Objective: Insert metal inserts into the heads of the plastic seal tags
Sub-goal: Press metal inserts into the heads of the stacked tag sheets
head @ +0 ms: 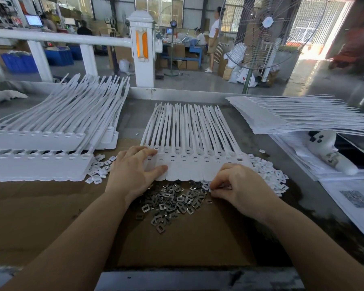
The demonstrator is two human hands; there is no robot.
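Note:
A strip of joined white plastic seal tags [198,162] lies flat in the middle of the table, tails pointing away from me. A heap of small square metal inserts [172,200] sits on the cardboard just in front of it. My left hand [135,171] rests flat on the strip's left end, its forefinger at the leftmost head, where one metal insert [156,147] sits. My right hand [237,183] has its fingers curled at the right edge of the heap, pinching an insert that is mostly hidden.
Stacks of tag strips [51,135] lie at the left and more stacks [303,118] at the right. Small white plastic caps [269,171] are piled right of the strip and some at the left. Papers and a white tool [328,152] lie at the right. A fan stands beyond the table.

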